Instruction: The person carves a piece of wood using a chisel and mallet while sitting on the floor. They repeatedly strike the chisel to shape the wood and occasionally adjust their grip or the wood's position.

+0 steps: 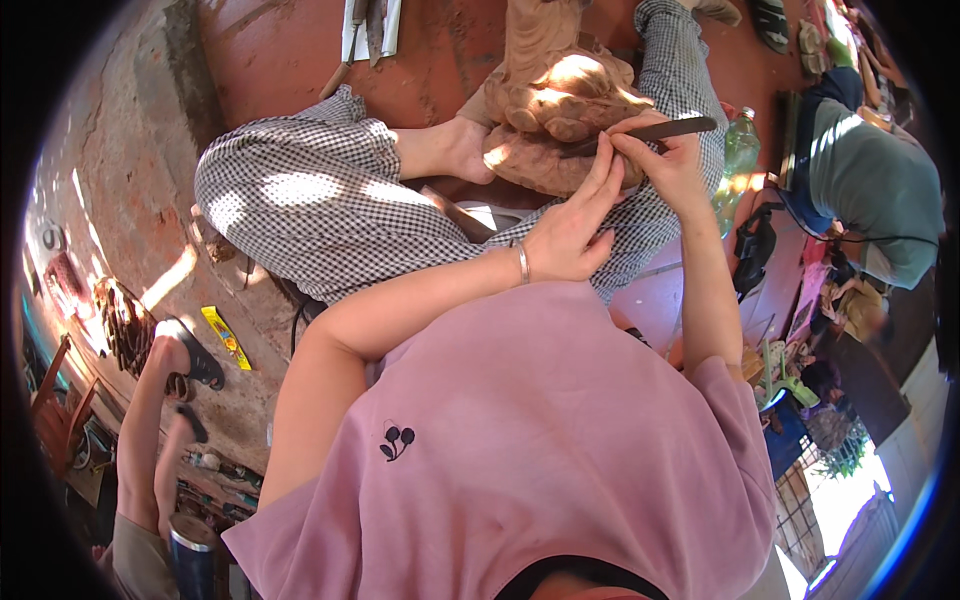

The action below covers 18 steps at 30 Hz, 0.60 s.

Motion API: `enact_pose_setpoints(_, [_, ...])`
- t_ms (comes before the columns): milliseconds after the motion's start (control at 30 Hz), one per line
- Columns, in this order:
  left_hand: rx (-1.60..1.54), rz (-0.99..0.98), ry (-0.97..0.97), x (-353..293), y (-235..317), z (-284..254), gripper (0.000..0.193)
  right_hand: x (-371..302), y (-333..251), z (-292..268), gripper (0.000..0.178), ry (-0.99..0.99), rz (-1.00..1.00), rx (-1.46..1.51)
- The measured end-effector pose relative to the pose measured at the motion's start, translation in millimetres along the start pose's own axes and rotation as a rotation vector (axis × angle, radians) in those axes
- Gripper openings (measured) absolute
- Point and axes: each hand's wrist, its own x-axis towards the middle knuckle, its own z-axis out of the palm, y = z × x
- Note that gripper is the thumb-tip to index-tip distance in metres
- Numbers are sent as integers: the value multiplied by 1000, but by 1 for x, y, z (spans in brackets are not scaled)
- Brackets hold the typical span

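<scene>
A carved wooden figure (560, 100) rests between my legs on the red floor, braced by my bare foot (450, 148). My right hand (672, 160) grips a dark carving tool (650, 132) whose tip lies against the figure's side. My left hand (575, 228), with a metal bangle on the wrist, has its fingers stretched up to the tool's shaft and the wood beside the right hand. I wear checked trousers (300, 200) and a pink shirt (540, 440).
Several chisels (368, 30) lie on the floor at the top. A green plastic bottle (738, 150) stands at the right. Another person in a grey-green top (875, 190) sits at the far right. Someone's legs in sandals (165, 400) and a yellow tool (226, 337) are at the left.
</scene>
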Motion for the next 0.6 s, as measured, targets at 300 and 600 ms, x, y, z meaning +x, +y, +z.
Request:
enact_pose_setpoints(300, [-55,-80,-22,4,-2,-1,88,1,4,5,13,32,-15,-101])
enact_pose_setpoints(600, [-53,-77,-32,2,0,-2,84,3,-7,6,12,-8,111,8])
